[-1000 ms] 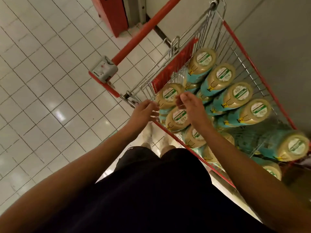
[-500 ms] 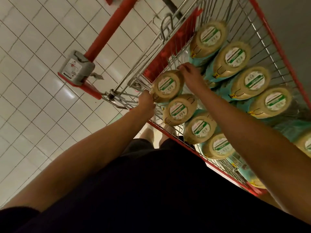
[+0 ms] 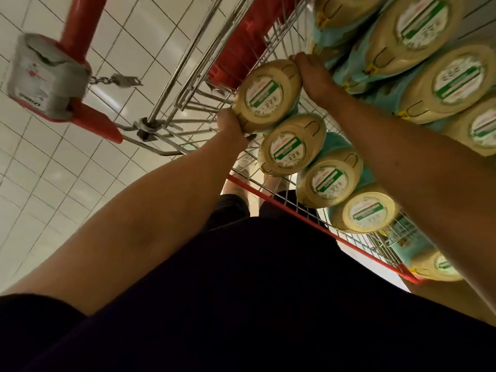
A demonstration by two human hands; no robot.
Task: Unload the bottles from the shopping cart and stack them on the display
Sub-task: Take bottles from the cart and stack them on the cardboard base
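Cream-coloured plastic with a round green-and-white sticker is facing the camera. The bottle (image 3: pixel 268 96) being taken is sitting in the upper middle of the frame, at the handle end of the shopping cart (image 3: pixel 375 244), first in a diagonal row. The left hand (image 3: pixel 230 124) is curling round its lower left edge and the right hand (image 3: pixel 312 76) is pressing over its upper right side, so both are grasping this one bottle between them. It is touching the next bottle (image 3: pixel 291 145) just below and to the right, and it is lying close against the wire end wall and the red flap (image 3: pixel 241 44) above it.

By the look of it, the lift is only beginning. Done well, the person is drawing it straight toward the camera, clear of the wire, before swinging sideways, so the neighbour is not getting dragged along or rolling into the gap. A two-sided squeeze on a smooth rounded shell is probably risking a slip, so sliding one palm underneath is the safer way of taking the weight.

More bottles (image 3: pixel 442 84) in teal wraps are filling the right of the frame. The display is not showing. The red handle (image 3: pixel 80 28) and grey coin lock (image 3: pixel 45 76) are sitting at upper left, over the tiled floor (image 3: pixel 40 183).
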